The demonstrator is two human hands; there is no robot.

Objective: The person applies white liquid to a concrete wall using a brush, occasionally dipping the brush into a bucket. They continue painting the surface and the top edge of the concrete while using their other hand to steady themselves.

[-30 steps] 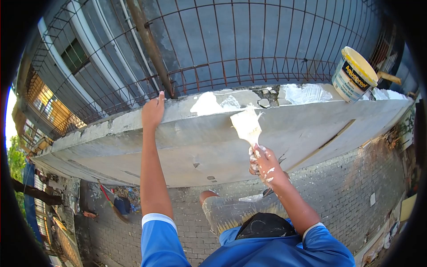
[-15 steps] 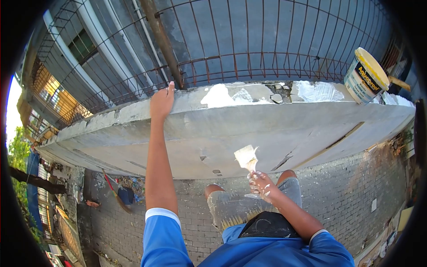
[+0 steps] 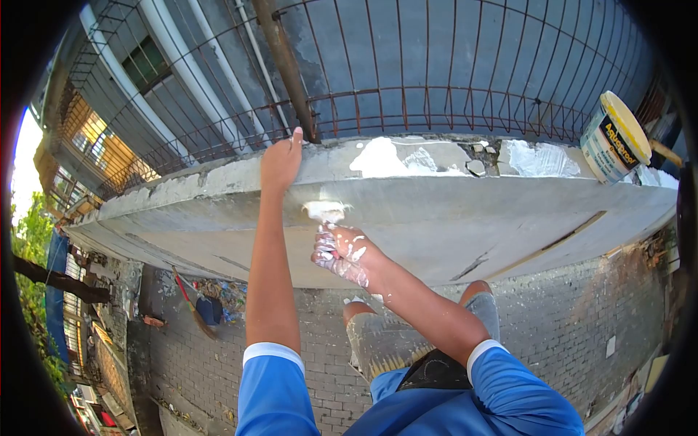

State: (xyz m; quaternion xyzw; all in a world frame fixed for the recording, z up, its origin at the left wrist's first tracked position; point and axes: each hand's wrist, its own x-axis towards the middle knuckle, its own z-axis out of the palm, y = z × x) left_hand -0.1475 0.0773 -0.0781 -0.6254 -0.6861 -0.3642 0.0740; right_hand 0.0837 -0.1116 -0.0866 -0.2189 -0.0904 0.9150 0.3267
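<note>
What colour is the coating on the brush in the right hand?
White, matching the patches on the ledge top; the brush in the right hand shows in the head view.

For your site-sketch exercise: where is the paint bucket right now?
In the head view, the paint bucket sits tilted on the concrete ledge at far upper right, beside the metal railing.
</note>
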